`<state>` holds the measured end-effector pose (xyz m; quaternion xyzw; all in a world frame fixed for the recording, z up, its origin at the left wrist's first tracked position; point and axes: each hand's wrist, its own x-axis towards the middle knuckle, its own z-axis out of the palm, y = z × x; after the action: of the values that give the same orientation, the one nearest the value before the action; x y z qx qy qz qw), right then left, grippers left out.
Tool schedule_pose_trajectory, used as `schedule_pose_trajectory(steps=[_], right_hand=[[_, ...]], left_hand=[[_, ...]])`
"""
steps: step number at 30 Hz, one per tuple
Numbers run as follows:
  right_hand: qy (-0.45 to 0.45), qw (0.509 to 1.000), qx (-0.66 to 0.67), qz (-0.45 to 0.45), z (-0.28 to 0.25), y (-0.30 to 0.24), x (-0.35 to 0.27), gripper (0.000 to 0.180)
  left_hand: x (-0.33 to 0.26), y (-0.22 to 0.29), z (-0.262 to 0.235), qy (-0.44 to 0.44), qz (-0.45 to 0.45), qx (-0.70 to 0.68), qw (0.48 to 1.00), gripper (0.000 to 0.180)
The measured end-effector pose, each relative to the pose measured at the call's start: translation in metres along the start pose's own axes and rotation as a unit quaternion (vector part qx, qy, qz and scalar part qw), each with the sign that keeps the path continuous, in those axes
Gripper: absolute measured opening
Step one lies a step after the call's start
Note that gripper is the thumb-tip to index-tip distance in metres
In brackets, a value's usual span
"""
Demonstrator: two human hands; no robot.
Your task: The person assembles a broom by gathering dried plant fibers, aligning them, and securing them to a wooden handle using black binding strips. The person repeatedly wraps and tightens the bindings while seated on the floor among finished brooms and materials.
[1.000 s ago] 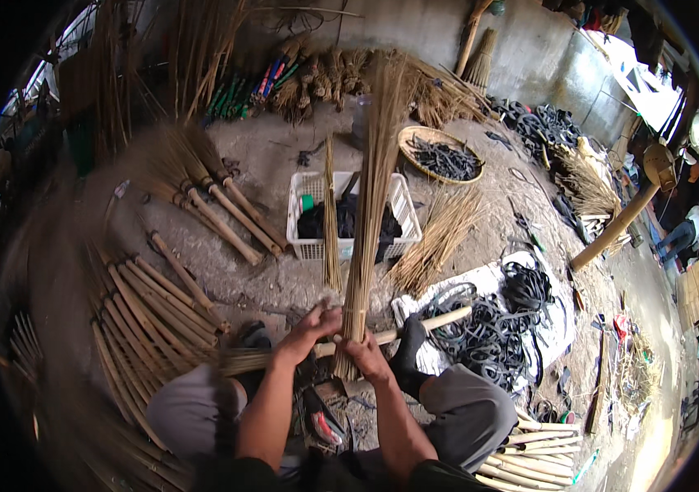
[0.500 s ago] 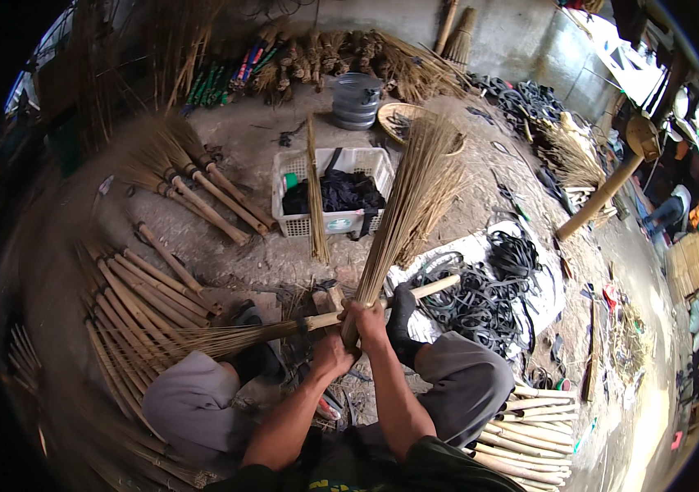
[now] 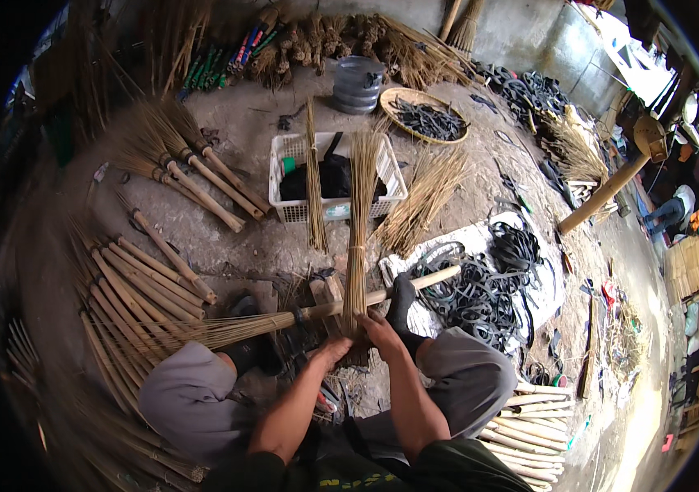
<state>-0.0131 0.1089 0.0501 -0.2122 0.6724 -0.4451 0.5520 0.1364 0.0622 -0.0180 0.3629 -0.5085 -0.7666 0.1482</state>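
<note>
Between my legs I hold a bundle of thin brown sticks (image 3: pixel 358 238) nearly upright, tied partway up. My left hand (image 3: pixel 334 351) is closed round the bundle's lower end from the left side. My right hand (image 3: pixel 379 331) grips the same end from the right, a little higher. Behind the bundle, a stick broom with a pale wooden handle (image 3: pixel 434 278) lies across from left to right, its bristles spreading over my left knee. A small wooden block (image 3: pixel 325 289) stands just beyond my hands. The ends of the fingers are partly hidden by the bundle.
Ahead is a white plastic basket (image 3: pixel 296 215) of black material, with a thin stick bundle (image 3: pixel 315 180) leaning on it. Loose sticks (image 3: pixel 423 201) and black rubber strips (image 3: pixel 480 299) lie to its right. Finished-looking brooms (image 3: pixel 140 291) fill the left; bare handles (image 3: pixel 530 435) lie by my right knee.
The stick bundle has swung from a rightward tilt to nearly upright, uncovering the round woven tray and the loose sticks behind. Both hands stay on its lower end, now slightly more apart.
</note>
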Motion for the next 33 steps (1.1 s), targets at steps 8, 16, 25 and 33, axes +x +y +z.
schedule_pose_trajectory(steps=[8,16,25,33], right_hand=[[-0.013,0.987,0.156,0.040,0.003,0.012,-0.031,0.042],[-0.051,0.985,0.154,0.053,0.008,0.030,-0.021,0.044],[-0.004,0.993,0.117,-0.007,0.013,0.043,-0.010,0.014],[-0.256,0.944,0.082,-0.189,0.060,-0.013,-0.060,0.032]], left_hand=[[-0.021,0.018,0.004,0.070,-0.097,-0.135,0.984,0.046],[-0.039,0.037,-0.010,0.050,-0.102,0.190,0.975,0.062],[-0.034,0.099,-0.033,-0.139,-0.090,0.325,0.931,0.049],[-0.048,0.221,-0.051,-0.056,0.176,-0.085,0.979,0.043]])
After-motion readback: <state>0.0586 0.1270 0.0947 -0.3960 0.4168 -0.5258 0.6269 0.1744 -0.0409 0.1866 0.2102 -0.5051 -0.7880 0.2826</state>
